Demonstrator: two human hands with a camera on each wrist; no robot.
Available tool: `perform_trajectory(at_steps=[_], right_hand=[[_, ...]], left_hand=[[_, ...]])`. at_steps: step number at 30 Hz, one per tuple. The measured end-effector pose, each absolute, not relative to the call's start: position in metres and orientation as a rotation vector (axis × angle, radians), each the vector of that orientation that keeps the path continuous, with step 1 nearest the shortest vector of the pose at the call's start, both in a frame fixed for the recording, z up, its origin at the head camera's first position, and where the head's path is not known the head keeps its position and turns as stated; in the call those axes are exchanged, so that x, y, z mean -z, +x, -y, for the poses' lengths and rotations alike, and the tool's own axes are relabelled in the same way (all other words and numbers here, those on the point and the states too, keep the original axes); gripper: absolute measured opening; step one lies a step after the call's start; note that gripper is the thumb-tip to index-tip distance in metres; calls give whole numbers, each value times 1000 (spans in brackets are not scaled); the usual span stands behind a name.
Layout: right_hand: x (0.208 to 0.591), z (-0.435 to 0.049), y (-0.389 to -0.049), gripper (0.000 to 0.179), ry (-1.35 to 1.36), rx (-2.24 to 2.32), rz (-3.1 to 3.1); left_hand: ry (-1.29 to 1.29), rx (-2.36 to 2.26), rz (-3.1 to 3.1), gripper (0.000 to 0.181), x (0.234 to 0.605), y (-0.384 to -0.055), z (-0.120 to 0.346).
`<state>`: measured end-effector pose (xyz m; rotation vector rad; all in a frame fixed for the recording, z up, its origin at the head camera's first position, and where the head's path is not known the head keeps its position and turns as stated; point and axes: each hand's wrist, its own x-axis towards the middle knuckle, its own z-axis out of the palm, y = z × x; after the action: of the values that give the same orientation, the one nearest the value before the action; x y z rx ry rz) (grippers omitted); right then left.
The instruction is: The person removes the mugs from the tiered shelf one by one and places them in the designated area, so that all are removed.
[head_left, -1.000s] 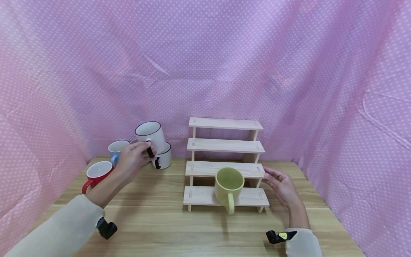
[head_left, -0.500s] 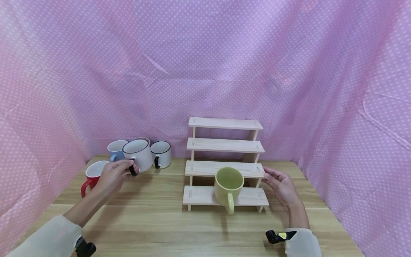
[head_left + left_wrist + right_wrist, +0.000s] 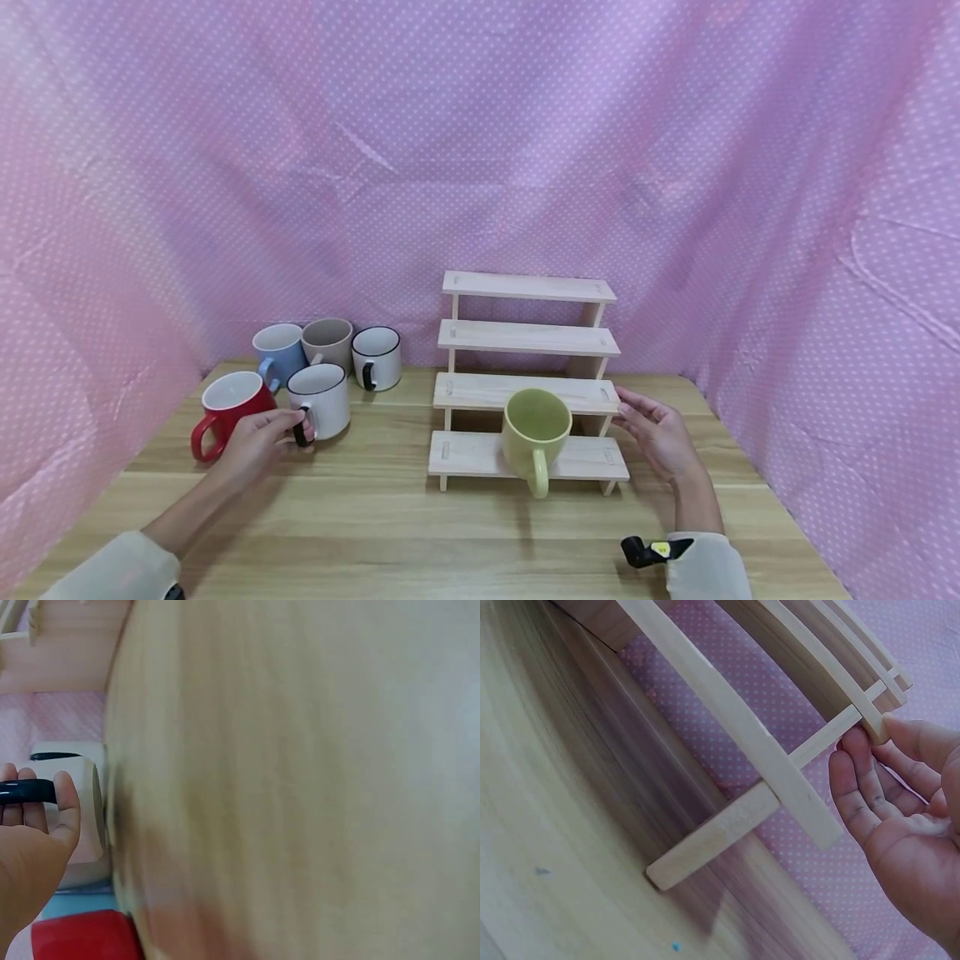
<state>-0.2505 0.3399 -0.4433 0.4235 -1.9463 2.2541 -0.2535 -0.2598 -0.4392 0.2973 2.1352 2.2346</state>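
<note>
My left hand [image 3: 255,442] pinches the black handle [image 3: 303,427] of a white mug [image 3: 327,407] with a dark rim, which stands upright close over the table at the left. In the left wrist view, fingers curl around that handle [image 3: 26,792]. At the right, my right hand [image 3: 662,437] grips the end of the second-lowest board of a four-step wooden display stand [image 3: 472,392]. Its thumb lies on top and its fingers underneath, as the right wrist view shows at the board's end [image 3: 874,727]. A yellow-green mug [image 3: 525,450] sits on the stand's lowest step, handle toward me.
A red mug [image 3: 251,407] stands left of the held mug. Behind are a blue mug [image 3: 285,360], a grey-beige mug [image 3: 341,354] and another white mug [image 3: 384,367] with a black handle. A pink dotted cloth [image 3: 480,150] hangs behind the wooden table [image 3: 420,533].
My left hand has brought the white mug left, down and nearer to me, from above the other white mug to beside the red one. The right hand has stayed on the stand.
</note>
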Motion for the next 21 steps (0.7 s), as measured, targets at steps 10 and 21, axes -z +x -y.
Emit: perform_trajectory(at_steps=[10,21], right_hand=[[444,-338,-253,51,373,-2255,1960],[444,-341,-252,50,394,-2255,1935]], left_hand=[[211,-2371,-2016,26,452,-246,274],[118,-2425,-2015,24,452,-247,282]])
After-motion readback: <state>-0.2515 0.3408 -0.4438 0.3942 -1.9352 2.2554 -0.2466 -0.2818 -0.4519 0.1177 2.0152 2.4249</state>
